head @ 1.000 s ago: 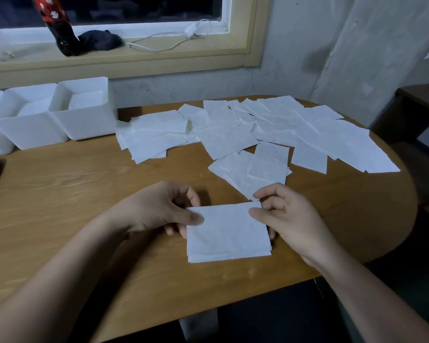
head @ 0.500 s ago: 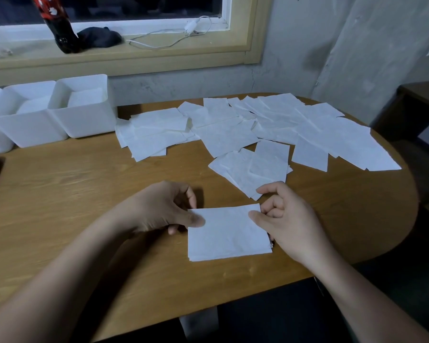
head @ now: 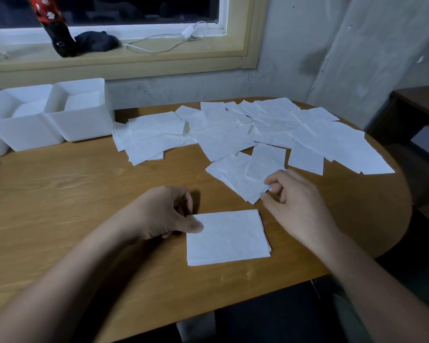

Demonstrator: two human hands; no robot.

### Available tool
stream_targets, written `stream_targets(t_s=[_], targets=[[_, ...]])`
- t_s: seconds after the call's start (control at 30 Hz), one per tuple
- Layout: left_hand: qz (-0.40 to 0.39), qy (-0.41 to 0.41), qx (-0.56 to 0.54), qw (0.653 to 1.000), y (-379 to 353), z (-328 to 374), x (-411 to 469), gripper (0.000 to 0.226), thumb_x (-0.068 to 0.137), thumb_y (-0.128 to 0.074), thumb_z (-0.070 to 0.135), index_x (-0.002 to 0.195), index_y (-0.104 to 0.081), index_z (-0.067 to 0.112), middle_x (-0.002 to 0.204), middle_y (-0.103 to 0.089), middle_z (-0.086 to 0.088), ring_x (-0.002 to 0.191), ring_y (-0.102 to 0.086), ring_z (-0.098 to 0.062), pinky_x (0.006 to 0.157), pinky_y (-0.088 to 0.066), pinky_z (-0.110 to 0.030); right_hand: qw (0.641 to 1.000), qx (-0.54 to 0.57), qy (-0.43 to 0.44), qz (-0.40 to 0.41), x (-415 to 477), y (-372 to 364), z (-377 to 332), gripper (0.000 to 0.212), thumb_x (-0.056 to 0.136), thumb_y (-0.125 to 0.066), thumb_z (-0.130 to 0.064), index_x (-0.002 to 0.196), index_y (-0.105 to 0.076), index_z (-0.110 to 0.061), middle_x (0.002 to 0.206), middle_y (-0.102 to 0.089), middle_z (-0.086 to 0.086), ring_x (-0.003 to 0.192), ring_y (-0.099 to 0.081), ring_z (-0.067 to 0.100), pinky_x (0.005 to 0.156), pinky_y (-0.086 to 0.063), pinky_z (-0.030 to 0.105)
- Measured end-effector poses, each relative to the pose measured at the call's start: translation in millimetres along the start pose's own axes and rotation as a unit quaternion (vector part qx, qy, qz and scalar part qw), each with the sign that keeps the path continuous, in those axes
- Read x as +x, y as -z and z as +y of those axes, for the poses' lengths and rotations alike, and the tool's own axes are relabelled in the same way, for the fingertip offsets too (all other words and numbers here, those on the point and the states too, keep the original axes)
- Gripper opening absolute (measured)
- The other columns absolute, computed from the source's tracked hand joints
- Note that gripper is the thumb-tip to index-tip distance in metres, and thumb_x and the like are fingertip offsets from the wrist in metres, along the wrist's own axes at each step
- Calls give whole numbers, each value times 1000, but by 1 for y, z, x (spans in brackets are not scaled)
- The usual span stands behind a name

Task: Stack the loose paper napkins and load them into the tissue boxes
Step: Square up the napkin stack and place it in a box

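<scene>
**stackfan:** Looks like the right hand (head: 295, 201) has let go of the stack (head: 227, 237) and gone up to 1 o'clock, by a corner of the loose napkins (head: 235, 174). Its fingers are half curled, can't tell if it's pinching one yet.

**boxlurker:** Yep, and the left hand (head: 164, 214) pinches the stack's 9 o'clock edge, thumb on top. The tissue boxes (head: 84, 127) at 10 o'clock hold some already, but I'd say most of what's spread on the surface (head: 72, 194) is left.

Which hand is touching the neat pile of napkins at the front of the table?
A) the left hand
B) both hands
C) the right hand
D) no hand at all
A: the left hand has its thumb on the left corner of the neat pile, while the right hand is off the pile, up by the loose napkins.
</scene>
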State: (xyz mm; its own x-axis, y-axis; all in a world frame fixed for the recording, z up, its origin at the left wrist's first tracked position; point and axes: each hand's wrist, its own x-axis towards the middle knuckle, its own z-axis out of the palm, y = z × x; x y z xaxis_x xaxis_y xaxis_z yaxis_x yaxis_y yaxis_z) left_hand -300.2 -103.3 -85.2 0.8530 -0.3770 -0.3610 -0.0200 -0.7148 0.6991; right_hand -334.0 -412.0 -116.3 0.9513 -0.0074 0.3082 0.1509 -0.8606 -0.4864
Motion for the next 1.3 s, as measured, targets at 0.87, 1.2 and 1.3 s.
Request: stream_targets(t_s=[0.87,1.2,1.3], targets=[[186,-113,5,976,-10,-11,12,18,94,-80,36,84,-68,27,67,-65,13,63,-55,-7,59,-41,-18,986,-135,60,-78,44,9,27,14,97,-67,-32,102,-62,-20,100,-56,-6,88,-58,16,70,-56,38],[196,-117,5,974,-10,-13,13,19,95,-79,37,82,-68,28,71,-67,11,66,-57,-8,61,-43,-21,988,-115,64,-81,52,15,34,14,98,-65,-17,85,-65,-21,82,-58,-7,72,-58,15,64,-52,36],[195,-121,-2,973,-9,-11,12,17,95,-78,37,84,-69,28,73,-69,11,67,-58,-8,61,-43,-21,990,-105,80,-38,48,19,30,9,97,-66,-19,87,-68,-20,84,-59,-6,76,-58,16,63,-53,35]])
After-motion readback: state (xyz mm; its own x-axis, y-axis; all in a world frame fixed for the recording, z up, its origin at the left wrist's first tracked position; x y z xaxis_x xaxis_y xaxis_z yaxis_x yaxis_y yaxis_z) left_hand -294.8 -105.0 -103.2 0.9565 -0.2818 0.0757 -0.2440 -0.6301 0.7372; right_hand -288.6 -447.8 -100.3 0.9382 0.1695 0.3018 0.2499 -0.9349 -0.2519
